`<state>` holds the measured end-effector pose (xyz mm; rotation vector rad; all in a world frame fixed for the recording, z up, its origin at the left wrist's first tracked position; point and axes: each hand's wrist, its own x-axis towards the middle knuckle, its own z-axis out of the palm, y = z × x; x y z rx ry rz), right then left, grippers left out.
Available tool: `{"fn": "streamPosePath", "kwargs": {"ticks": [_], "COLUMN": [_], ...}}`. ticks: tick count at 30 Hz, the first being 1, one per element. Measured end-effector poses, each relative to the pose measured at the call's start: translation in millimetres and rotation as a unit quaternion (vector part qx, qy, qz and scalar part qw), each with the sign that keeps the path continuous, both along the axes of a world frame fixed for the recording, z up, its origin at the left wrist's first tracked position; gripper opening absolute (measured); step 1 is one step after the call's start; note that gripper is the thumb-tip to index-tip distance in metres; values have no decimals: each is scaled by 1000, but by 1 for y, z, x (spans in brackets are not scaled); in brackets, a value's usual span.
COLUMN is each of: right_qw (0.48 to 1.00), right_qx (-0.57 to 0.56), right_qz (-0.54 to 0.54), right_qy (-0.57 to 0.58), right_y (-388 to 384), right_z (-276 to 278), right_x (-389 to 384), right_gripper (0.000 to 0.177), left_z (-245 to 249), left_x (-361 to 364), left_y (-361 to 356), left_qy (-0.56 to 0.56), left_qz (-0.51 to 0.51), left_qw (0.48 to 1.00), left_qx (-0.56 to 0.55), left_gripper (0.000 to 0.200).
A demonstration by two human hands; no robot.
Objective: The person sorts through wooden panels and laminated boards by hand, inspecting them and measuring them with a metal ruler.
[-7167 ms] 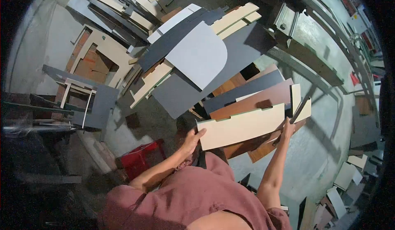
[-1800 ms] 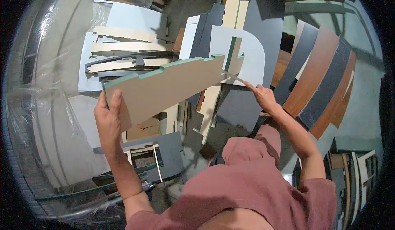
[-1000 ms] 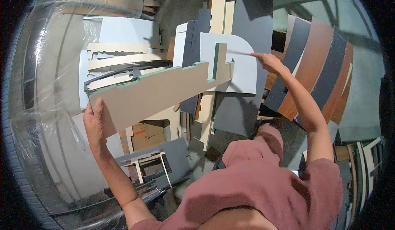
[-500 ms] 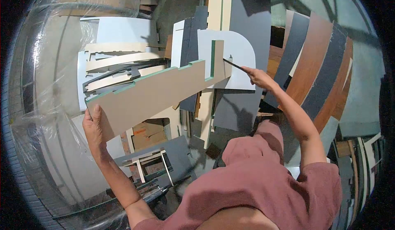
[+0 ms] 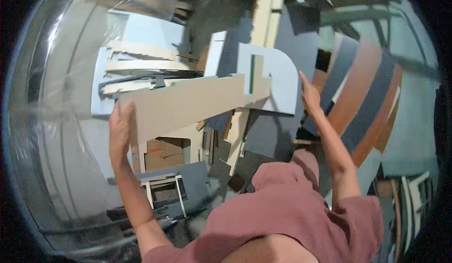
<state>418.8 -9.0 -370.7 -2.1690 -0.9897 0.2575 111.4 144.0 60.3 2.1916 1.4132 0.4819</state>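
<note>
gripping: left hand (image 5: 120,127) fingers clamp beige board (image 5: 197,104) left end | right hand (image 5: 310,96) beside right end, fingers: cannot tell

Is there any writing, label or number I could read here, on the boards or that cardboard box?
No text can be read anywhere in this view; the picture is motion-blurred.
The beige notched board, held at its end by the left hand: plain face, no print shows.
The cardboard box below it: any marks are too blurred to read.
The grey rounded panel and the brown boards: no lettering shows.
</note>
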Motion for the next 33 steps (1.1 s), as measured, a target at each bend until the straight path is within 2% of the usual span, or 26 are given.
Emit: {"fn": "streamPosePath", "kwargs": {"ticks": [1, 2, 3, 4, 5, 6, 7, 8, 9, 11, 13, 15, 17, 18, 19, 20, 22, 24, 25, 26, 29, 30, 32, 33], "right_qw": [995, 990, 981, 966, 961, 928, 913, 920, 890, 830, 833, 837, 835, 825, 825, 827, 835, 833, 830, 860, 889, 895, 909, 920], "right_qx": [58, 79, 61, 84, 123, 146, 239, 242, 268, 313, 285, 335, 353, 375, 380, 401, 419, 409, 399, 362, 323, 291, 272, 247], "right_qz": [11, 2, 25, 45, 64, 75, 86, 86, 125, 149, 156, 142, 107, 97, 94, 78, 67, 86, 109, 100, 133, 143, 170, 203], "right_qy": [83, 116, 184, 240, 241, 333, 318, 295, 347, 437, 448, 409, 409, 412, 409, 387, 350, 363, 373, 346, 297, 306, 265, 227], "right_y": [-2, 0, -7, -10, -8, -11, -7, -3, -6, -5, -4, 5, 9, 7, 7, 9, 19, 16, 15, 25, 25, 20, 15, 13], "right_z": [22, 29, 69, 92, 89, 128, 132, 137, 168, 215, 247, 252, 254, 258, 259, 256, 242, 241, 247, 239, 253, 263, 272, 272], "right_x": [-15, -35, -55, -76, -95, -113, -130, -143, -152, -169, -172, -170, -163, -161, -158, -152, -136, -124, -117, -107, -99, -101, -105, -107], "right_gripper": [48, 47, 47, 48, 49, 50, 46, 47, 51, 55, 61, 62, 54, 28, 28, 26, 20, 19, 19, 20, 23, 29, 33, 39], "left_z": [-4, -4, 2, -3, -5, -3, 0, 2, 3, 7, 5, 12, 9, 10, 11, 11, 5, -3, -5, -5, -5, 0, 12, 12], "left_x": [-7, -13, -5, -6, -3, 1, 2, -2, -3, 2, 6, 16, 26, 31, 36, 41, 44, 46, 49, 51, 56, 58, 59, 60], "left_y": [3, 8, -2, 1, 1, -2, -5, -2, 0, -15, -12, -26, -29, -31, -34, -41, -40, -38, -38, -39, -51, -56, -69, -71], "left_qy": [-28, 26, 104, 44, -37, -74, -104, -71, -37, -187, -214, -49, -35, -19, -4, -65, -61, -58, -63, -68, -108, -109, 60, 63], "left_qz": [19, 10, -29, -51, -96, -148, -151, -180, -214, -244, -296, -325, -310, -287, -260, -206, -213, -223, -269, -312, -288, -295, -218, -222], "left_qw": [999, 999, 989, 992, 989, 979, 981, 980, 976, 939, 919, 944, 947, 943, 929, 956, 956, 956, 926, 889, 901, 897, 921, 920], "left_qx": [-6, 17, 101, 109, 107, 121, 56, 45, 32, -155, -150, 32, 71, 169, 265, 199, 191, 183, 256, 327, 307, 310, 316, 317], "left_gripper": [48, 54, 60, 65, 66, 65, 66, 65, 64, 65, 64, 64, 66, 66, 65, 58, 55, 53, 51, 50, 50, 50, 49, 49]}}
